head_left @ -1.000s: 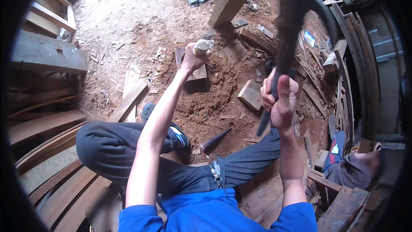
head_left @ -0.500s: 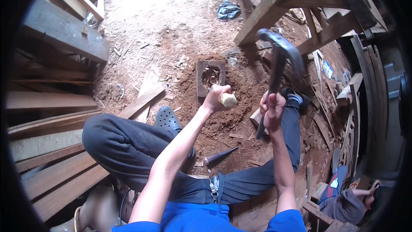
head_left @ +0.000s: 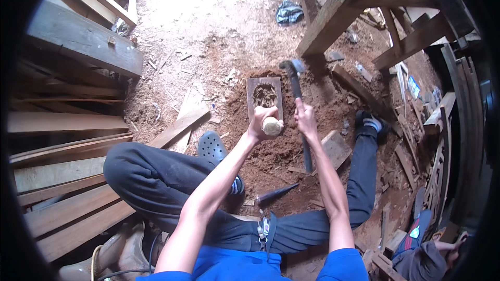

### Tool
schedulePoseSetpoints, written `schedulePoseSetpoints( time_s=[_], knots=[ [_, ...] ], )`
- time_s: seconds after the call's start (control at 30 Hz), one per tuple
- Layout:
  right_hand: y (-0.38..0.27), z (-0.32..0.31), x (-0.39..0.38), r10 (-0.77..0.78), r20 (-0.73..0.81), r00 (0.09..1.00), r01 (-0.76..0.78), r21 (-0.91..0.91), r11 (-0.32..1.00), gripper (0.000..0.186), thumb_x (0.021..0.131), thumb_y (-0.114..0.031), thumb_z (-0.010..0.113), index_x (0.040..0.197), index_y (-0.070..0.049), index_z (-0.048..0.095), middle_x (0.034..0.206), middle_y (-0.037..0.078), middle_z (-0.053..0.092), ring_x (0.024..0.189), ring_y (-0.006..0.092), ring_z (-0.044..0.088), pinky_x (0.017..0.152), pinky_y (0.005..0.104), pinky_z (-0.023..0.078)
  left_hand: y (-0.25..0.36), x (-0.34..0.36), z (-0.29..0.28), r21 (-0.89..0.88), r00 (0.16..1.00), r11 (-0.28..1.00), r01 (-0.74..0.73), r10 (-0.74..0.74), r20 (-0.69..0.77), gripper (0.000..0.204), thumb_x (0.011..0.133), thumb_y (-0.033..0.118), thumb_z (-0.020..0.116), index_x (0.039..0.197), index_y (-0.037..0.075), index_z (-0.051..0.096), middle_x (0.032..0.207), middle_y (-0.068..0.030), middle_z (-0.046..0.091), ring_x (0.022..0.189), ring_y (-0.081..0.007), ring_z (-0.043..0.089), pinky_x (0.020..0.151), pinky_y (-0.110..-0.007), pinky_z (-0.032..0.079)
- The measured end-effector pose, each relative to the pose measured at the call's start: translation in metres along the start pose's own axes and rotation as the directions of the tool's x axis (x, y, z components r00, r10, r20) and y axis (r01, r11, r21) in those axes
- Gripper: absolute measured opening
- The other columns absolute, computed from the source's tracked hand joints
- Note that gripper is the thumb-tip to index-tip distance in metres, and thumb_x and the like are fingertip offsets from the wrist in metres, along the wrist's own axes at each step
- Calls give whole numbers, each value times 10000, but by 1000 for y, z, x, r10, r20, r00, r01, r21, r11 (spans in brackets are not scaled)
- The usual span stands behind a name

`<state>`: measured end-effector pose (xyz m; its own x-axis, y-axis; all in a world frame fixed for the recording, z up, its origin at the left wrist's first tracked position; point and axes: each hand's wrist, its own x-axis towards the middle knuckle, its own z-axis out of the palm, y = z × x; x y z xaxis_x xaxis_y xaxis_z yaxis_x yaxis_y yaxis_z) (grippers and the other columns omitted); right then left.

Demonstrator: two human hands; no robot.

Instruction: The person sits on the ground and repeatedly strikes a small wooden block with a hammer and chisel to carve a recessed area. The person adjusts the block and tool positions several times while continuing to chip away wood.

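The hollowed block (head_left: 251, 93) lies on the ground (head_left: 187, 36), chips in its hollow. The left hand's (head_left: 259, 123) fingers wrap a pale handle (head_left: 272, 126) over its near end; a second ago they hid the hollow. The right hand's (head_left: 305, 117) fingers curl round a dark tool (head_left: 307, 153), its head now lowered near the far right corner, earlier raised and blurred. Wood scraps and reddish debris litter the ground; planks (head_left: 65, 122) line the left, a timber frame (head_left: 341, 13) stands upper right, another person (head_left: 423, 260) shows lower right.
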<state>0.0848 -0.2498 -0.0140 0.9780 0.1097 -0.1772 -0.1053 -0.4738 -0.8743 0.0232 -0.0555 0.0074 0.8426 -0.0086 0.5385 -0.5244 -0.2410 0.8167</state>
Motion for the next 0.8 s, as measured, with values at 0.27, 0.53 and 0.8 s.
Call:
schedulePoseSetpoints(
  time_s=[0.27, 0.53, 0.8],
  knots=[
    [20, 23, 22, 103, 71, 992, -66, -398, 915, 702, 969, -598, 422, 566, -26, 474, 490, 18, 435, 475, 159, 447, 456, 411, 345, 11, -10, 6, 30, 998, 999, 36, -37, 44, 274, 703, 146, 736, 629, 65, 485, 547, -94, 542, 469, -239, 568, 473, -347, 431],
    [6, -3, -1, -116, 1, 993, 115, 123, 986, 683, 956, -630, 405, 603, -53, 498, 498, 46, 457, 500, 137, 498, 491, 342, 384, 15, -36, 9, 0, 996, 1000, 19, -19, 86, 243, 718, 97, 712, 639, 51, 487, 554, -98, 507, 483, -237, 556, 480, -344, 423],
    [30, 34, 42, 98, 0, 995, -93, -324, 941, 719, 963, -623, 362, 603, -28, 540, 506, 90, 541, 493, 207, 575, 462, 427, 428, 27, -39, 14, -19, 992, 997, -72, 74, 107, 271, 679, 63, 742, 627, 57, 476, 549, -89, 509, 491, -225, 562, 470, -343, 429]
  ],
)
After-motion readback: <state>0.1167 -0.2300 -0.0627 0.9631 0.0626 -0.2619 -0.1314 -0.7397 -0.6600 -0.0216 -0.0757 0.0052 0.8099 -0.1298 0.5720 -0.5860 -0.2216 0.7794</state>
